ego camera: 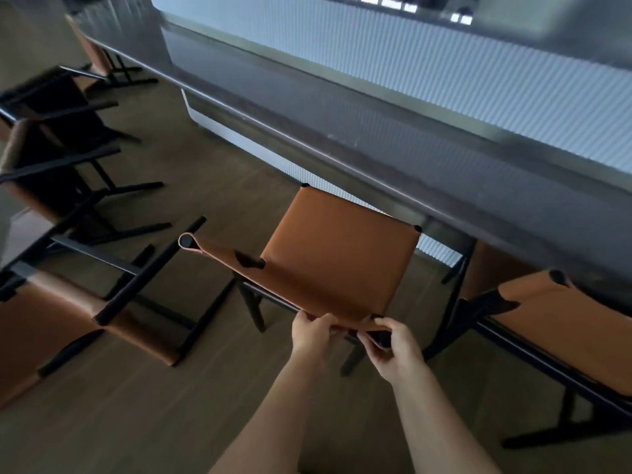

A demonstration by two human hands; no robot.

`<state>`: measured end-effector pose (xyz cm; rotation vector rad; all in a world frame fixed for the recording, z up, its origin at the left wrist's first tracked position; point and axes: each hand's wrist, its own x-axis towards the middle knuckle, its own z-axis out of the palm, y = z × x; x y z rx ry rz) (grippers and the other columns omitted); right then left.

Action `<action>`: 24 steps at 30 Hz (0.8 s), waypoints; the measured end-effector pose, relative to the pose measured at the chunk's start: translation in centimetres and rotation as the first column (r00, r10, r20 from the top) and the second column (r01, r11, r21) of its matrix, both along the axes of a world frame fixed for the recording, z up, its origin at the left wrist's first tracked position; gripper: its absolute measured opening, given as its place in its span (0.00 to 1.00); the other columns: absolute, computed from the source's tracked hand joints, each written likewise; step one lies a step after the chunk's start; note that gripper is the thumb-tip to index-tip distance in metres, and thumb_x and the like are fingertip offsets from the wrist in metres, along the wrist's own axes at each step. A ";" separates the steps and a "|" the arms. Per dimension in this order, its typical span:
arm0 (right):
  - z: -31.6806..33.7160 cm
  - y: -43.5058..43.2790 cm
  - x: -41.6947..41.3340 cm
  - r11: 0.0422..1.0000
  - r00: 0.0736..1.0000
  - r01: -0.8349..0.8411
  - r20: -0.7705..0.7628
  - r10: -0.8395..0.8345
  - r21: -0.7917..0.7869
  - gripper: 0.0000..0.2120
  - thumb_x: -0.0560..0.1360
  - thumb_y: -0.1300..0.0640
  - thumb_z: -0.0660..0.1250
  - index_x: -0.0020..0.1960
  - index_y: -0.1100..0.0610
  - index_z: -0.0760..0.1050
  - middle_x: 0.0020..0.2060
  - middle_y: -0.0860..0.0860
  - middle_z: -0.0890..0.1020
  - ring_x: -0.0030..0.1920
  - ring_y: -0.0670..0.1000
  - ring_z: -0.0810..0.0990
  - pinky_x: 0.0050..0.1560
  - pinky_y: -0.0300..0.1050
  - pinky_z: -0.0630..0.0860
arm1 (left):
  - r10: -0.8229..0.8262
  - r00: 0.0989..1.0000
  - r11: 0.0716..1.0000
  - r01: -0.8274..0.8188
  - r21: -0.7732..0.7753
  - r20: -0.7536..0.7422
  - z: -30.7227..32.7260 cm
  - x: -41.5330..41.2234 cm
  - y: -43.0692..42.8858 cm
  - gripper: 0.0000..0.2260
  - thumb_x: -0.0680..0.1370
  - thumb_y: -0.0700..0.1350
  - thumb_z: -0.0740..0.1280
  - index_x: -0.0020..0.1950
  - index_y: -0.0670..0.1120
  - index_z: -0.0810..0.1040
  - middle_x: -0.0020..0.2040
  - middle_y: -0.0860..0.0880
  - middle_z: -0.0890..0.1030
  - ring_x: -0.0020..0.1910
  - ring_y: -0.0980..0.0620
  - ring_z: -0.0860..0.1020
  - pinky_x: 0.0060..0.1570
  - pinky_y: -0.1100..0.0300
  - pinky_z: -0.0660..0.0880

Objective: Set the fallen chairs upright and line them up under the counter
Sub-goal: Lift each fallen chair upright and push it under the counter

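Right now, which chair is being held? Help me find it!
Follow the long grey counter to its middle. A tan chair stands there, left hand and right hand gripping its backrest. Left of it lie toppled chairs; the right-side chair stands untouched.

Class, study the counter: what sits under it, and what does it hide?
A ribbed panel and the seat of the right-hand chair, tucked beneath. The counter hides how far that seat reaches. The middle chair, gripped by left hand and right hand, reaches only the edge.
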<state>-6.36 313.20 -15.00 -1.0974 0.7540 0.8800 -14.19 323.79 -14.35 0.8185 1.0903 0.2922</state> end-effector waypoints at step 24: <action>1.1 2.4 9.3 1.000 1.000 -0.007 0.022 0.007 -0.013 0.15 0.77 0.63 0.63 0.63 0.67 0.73 0.54 0.65 0.78 0.45 0.63 0.82 0.28 0.45 0.82 | -0.118 0.992 0.993 0.117 -0.008 -0.053 0.2 9.8 3.0 0.12 0.78 0.32 0.62 0.59 0.43 0.68 0.47 0.40 0.82 0.30 0.50 0.83 0.28 0.61 0.78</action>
